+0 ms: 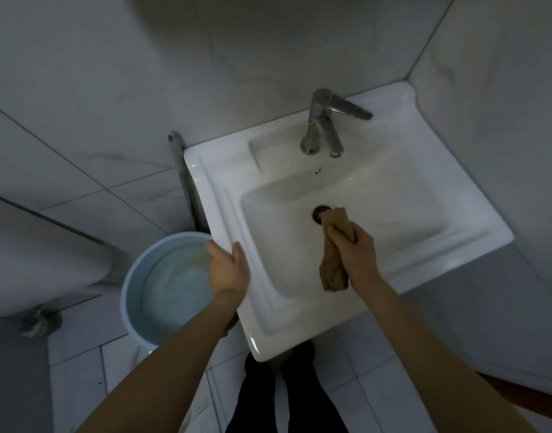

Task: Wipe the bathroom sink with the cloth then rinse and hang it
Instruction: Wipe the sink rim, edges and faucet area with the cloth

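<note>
- Bathroom corner, seen from above: grey marbled wall tiles [80,73] run from 9 to 3 o'clock, and pale floor tiles [77,373] lie at 7 o'clock.
- White fixture [34,254], 9 o'clock edge of view: rounded body, only partly in frame, type not determinable.
- Bucket [126,292], 8 o'clock: pale blue and round. It stands on the floor just beside the sink's left edge and contains water.
- Grey bar [182,170], 10 o'clock: leans against the wall, close along the sink's left side, with a hole at its top end.
- Left hand [227,267]: positioned over the sink's left rim, thumb above the rim, fingers past the edge over the bucket. The hand is blurred, so it cannot be told whether it grasps the rim.
- Sink [224,195], centre: white, square, with a stepped rim, set into the corner.
- Dark trousers [268,401], 6 o'clock: the person's legs stand below the sink's front corner.
- Drain [316,213]: dark ring at the basin's middle.
- Faucet [323,123], 12 o'clock: metal, single lever pointing towards 3 o'clock, no water seen running.
- Cloth [332,270]: tan and bunched, inside the basin. Its upper end touches the drain and its lower end hangs at 6 o'clock from the fist.
- Right hand [352,251]: clenched round the cloth's middle, inside the basin.
</note>
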